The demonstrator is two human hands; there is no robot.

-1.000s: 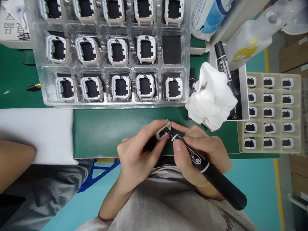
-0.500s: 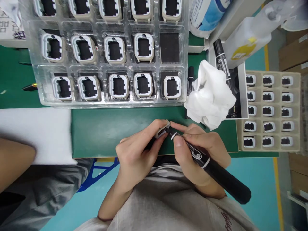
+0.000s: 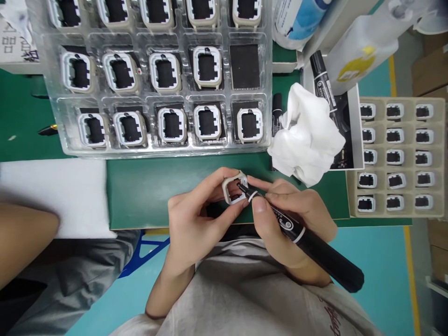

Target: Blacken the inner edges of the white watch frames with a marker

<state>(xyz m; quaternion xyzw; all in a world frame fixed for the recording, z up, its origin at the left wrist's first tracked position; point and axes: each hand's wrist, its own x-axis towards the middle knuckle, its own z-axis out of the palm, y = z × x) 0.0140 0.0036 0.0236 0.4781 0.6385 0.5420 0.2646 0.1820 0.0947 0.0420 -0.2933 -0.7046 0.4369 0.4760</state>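
Observation:
My left hand (image 3: 191, 219) pinches a light beige, rounded-square watch case frame (image 3: 229, 195) by its edges, thumb below and fingers above. The frame is tilted, and its opening shows. In my right hand (image 3: 290, 224) is a black marker pen (image 3: 304, 235), its dark tip pointing up and left into the frame's opening. Whether the tip touches the inner wall I cannot tell. The right index finger reaches to the frame's right edge. Beyond my hands lies a clear plastic tray (image 3: 154, 150) with similar frames in its compartments; one compartment (image 3: 245, 67) holds only a black pad.
A crumpled white tissue (image 3: 304, 135) lies right of the tray, by a box (image 3: 361, 158) holding another marker (image 3: 322, 79). A beige tray (image 3: 439, 163) of frames is at far right. Bottles (image 3: 364, 56) stand behind. At left are a white cloth (image 3: 80, 196) and another person's arm (image 3: 24, 242).
The frame in my left hand has turned from nearly edge-on to show its opening, and my left fingers have spread a little around it. The right hand and marker have barely moved.

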